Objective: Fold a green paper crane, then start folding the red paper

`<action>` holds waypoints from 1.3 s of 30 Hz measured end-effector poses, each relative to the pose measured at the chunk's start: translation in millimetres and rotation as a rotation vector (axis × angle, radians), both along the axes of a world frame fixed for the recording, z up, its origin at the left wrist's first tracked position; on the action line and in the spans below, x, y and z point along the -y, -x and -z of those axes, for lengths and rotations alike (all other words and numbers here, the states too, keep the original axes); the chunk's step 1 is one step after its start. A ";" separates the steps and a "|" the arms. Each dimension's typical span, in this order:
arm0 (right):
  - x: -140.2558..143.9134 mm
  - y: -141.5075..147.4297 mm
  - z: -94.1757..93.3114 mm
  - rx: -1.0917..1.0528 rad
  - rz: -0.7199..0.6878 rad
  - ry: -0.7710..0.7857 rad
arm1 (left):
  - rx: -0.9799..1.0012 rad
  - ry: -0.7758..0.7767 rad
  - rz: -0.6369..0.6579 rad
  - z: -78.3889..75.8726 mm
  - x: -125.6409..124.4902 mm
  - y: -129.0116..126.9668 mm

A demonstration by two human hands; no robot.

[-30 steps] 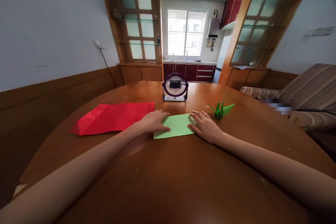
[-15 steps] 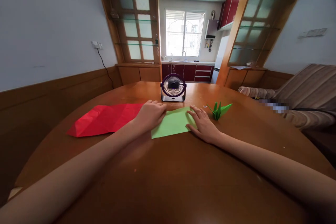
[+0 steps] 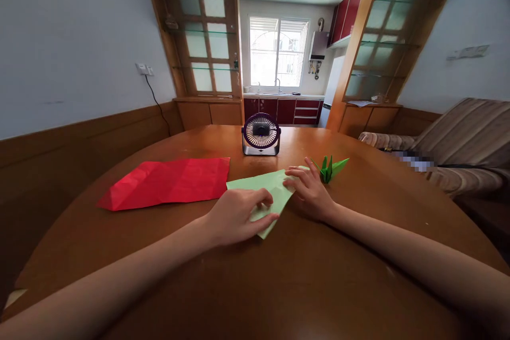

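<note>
Head view, hands on unmarked green paper

Both forearms bare, reaching forward, converging ahead of body. Left hand palm down, fingers curled, thumb stretched along near side, pinching. Right hand palm down, fingers spread flat and pressing, slightly farther forward. Hands near each other, not touching.
</note>
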State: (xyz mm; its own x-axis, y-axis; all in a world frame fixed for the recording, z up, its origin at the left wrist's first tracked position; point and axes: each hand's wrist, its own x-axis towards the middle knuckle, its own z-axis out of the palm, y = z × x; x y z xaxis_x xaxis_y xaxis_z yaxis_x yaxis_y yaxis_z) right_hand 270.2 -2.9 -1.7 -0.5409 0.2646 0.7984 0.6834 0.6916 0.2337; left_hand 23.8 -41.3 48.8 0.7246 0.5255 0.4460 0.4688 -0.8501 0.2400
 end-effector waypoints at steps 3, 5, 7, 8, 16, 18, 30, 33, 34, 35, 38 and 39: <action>3.3 -5.6 0.2 0.034 -0.072 -0.005 | 0.202 0.416 0.073 -0.9 -5.5 8.1; 5.3 -11.2 1.0 0.083 -0.092 0.043 | 0.281 0.533 0.042 4.5 -15.1 13.3; 6.5 -18.0 1.9 0.159 -0.099 0.128 | 0.258 0.540 -0.012 13.3 -25.8 18.5; 6.6 -21.8 2.3 0.201 -0.112 0.172 | 0.213 0.515 -0.009 18.2 -30.4 20.9; 5.2 -45.8 3.0 0.234 -0.143 0.396 | -0.165 0.280 0.019 41.6 -36.7 26.9; 8.2 -44.7 1.6 0.243 -0.153 0.402 | -0.214 0.251 0.009 43.7 -34.8 25.2; 20.6 -35.9 -6.8 0.204 -0.379 0.683 | -0.117 0.040 0.106 45.5 -25.2 20.1; 20.5 -35.7 -8.7 0.142 -0.400 0.740 | -0.093 -0.024 0.178 44.4 -24.1 19.4; 20.5 -35.1 -9.2 0.123 -0.398 0.752 | -0.092 -0.036 0.190 43.8 -23.6 19.0; 20.5 -34.5 -9.5 0.105 -0.393 0.760 | -0.090 -0.041 0.195 43.1 -23.0 18.6; 19.7 -32.9 -8.9 0.061 -0.371 0.774 | -0.052 -0.028 0.165 41.8 -21.2 17.1; 19.2 -32.7 -8.3 0.047 -0.364 0.775 | -0.032 -0.021 0.146 41.7 -20.8 16.7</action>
State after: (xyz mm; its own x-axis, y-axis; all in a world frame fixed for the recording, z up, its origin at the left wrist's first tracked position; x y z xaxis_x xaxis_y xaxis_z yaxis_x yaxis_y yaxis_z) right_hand 302.9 -22.0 6.5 -0.7262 0.5296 0.4384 0.3890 0.8423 -0.3731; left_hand 7.1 -20.5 7.1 0.8066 0.4040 0.4314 0.3465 -0.9146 0.2087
